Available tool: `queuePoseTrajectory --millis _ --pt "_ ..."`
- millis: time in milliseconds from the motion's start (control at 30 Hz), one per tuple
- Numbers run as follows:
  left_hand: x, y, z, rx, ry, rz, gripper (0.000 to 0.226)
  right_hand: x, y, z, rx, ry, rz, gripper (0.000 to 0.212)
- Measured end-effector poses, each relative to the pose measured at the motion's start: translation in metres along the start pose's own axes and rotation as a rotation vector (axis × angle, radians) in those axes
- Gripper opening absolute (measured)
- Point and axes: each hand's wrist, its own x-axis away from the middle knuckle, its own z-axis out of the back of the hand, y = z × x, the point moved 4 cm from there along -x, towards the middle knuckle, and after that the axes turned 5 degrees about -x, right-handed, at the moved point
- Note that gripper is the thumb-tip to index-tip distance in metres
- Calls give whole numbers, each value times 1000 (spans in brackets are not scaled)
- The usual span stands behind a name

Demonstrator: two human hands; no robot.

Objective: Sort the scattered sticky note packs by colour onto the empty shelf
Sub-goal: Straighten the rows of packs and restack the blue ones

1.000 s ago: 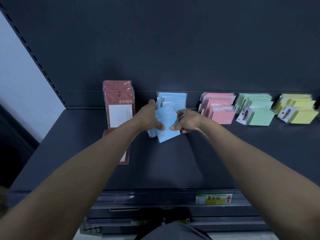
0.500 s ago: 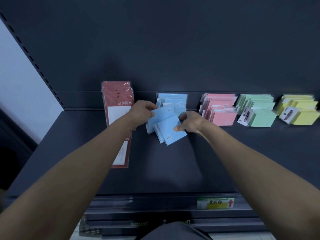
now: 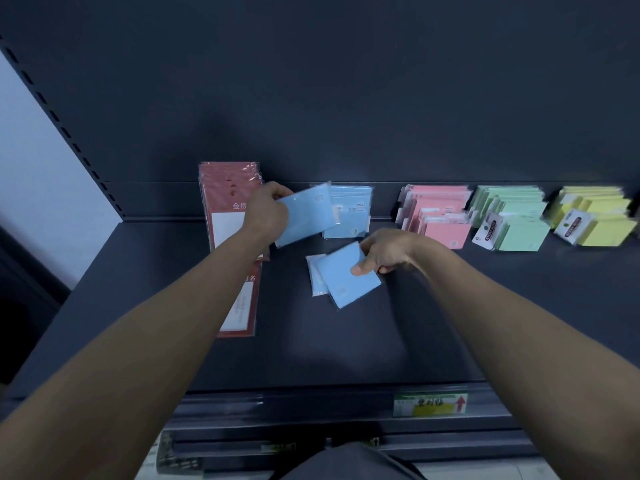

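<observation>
Obs: left hand pinches one blue pack at its near-left end, fingers curled over the top edge; the pack is held off the shelf, tilted, long axis running from the fingers up and to the right. The blue stack stands at the back wall just past the pack's free end, to the right of the left fingertips; the free corner overlaps the stack's left edge in this view, cannot tell whether they touch. Right hand grips a blue bundle, seemingly two packs since a paler one shows under the top one, thumb pressed on top and the other fingers hidden beneath; the bundle reaches left and toward the person from the thumb, low over the shelf, contact not clear. Judgement: the left hand is nearer the stack, so its pack likely goes down first, a short push away and rightward from the fingers; the bundle lies in front of the stack and would need carrying away from the person. Pink stack, green stack and yellow stack sit right of the right hand, apart from both grips; red packets lie left of the left fingers
</observation>
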Motion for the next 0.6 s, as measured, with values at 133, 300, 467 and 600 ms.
queuePoseTrajectory --millis 133,300,467,600 --pt "0 2 3 10 39 -25 35 5 -5 4 -27 13 12 41" --pt "3 4 6 22 151 -36 33 0 -8 21 -300 167 124 31" --pt "9 12 12 61 253 -47 35 2 -9 28 -499 358 212 20" --pt "9 11 14 52 296 -55 34 -1 -14 24 -583 400 258 26"
